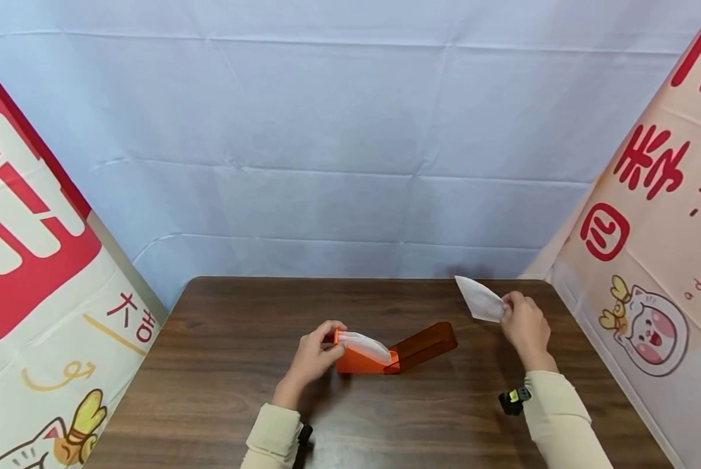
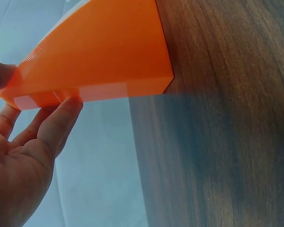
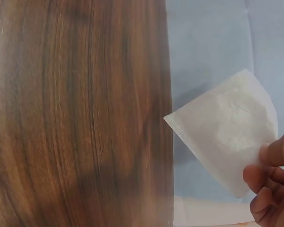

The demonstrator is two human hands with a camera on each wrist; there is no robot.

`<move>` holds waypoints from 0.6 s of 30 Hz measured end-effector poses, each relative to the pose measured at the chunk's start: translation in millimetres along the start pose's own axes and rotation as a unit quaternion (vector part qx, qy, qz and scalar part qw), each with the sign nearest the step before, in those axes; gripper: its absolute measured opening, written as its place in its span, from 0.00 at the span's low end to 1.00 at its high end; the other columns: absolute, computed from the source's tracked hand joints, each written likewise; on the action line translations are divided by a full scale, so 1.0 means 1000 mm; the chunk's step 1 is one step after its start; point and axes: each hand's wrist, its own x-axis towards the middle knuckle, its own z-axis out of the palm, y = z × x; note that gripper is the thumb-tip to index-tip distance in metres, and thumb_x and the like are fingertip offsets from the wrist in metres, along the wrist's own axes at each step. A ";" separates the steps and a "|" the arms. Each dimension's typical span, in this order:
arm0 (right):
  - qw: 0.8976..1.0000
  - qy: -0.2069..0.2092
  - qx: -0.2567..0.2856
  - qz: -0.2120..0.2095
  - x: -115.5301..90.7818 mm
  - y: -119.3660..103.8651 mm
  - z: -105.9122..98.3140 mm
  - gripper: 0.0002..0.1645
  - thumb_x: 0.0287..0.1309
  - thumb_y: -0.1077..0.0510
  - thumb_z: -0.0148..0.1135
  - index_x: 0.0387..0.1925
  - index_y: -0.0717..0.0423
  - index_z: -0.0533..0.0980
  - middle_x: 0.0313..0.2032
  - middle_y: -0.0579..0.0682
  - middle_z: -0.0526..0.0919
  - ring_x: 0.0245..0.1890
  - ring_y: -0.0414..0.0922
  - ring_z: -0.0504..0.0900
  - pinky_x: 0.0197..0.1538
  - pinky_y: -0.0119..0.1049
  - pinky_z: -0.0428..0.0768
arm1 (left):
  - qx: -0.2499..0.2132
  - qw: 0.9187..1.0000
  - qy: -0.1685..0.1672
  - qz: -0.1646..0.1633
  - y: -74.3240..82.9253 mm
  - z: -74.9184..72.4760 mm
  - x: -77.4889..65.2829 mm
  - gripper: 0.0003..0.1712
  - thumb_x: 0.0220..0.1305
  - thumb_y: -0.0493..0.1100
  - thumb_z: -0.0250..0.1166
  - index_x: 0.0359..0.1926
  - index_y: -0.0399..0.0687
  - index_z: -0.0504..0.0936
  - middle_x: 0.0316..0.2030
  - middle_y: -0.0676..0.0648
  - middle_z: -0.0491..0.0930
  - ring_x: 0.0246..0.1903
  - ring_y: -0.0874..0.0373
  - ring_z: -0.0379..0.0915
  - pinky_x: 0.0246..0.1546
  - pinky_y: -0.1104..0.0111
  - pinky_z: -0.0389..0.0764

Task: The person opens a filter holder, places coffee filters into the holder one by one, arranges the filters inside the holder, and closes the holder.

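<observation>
My left hand (image 1: 311, 357) grips the tall left end of an orange holder box (image 1: 356, 365); thumb and fingers lie on its sides in the left wrist view. White paper coffee filters (image 1: 365, 345) stand upright inside the box. Its see-through brown lid (image 1: 423, 346) is swung open to the right. To the right of the box and above the table, my right hand (image 1: 526, 326) pinches a white paper coffee filter (image 3: 225, 127) by one corner. The crimped seam along this filter's edge shows in the right wrist view.
The dark wood-grain table (image 1: 239, 312) ends at a pale blue cloth backdrop (image 1: 327, 130). Printed cloth banners hang at the left (image 1: 34, 215) and right (image 1: 649, 215) sides. A small black wrist camera (image 1: 513, 400) sits at the right cuff.
</observation>
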 end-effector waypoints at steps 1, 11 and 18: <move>1.000 0.000 0.002 0.000 -0.001 -0.001 -0.001 0.08 0.62 0.62 0.50 0.41 0.59 0.72 0.40 0.64 0.75 0.35 0.68 0.74 0.28 0.59 0.69 | -0.002 1.000 0.001 0.001 0.000 0.000 0.000 0.16 0.56 0.38 0.65 0.47 0.43 0.76 0.36 0.54 0.77 0.37 0.60 0.75 0.41 0.68 0.77; 0.999 0.015 0.030 -0.005 -0.012 -0.009 -0.007 0.06 0.60 0.59 0.57 0.34 0.59 0.74 0.31 0.59 0.75 0.29 0.59 0.75 0.26 0.51 0.69 | -0.006 1.000 0.004 0.001 -0.002 0.001 0.000 0.16 0.56 0.37 0.65 0.47 0.44 0.76 0.36 0.54 0.78 0.37 0.60 0.76 0.41 0.65 0.78; 0.997 0.048 0.054 -0.010 -0.015 -0.019 -0.012 0.04 0.58 0.62 0.59 0.34 0.60 0.75 0.30 0.58 0.77 0.29 0.57 0.75 0.27 0.47 0.68 | -0.013 1.000 0.014 0.014 -0.001 0.003 0.001 0.18 0.55 0.35 0.65 0.47 0.43 0.75 0.36 0.51 0.79 0.37 0.58 0.76 0.40 0.63 0.79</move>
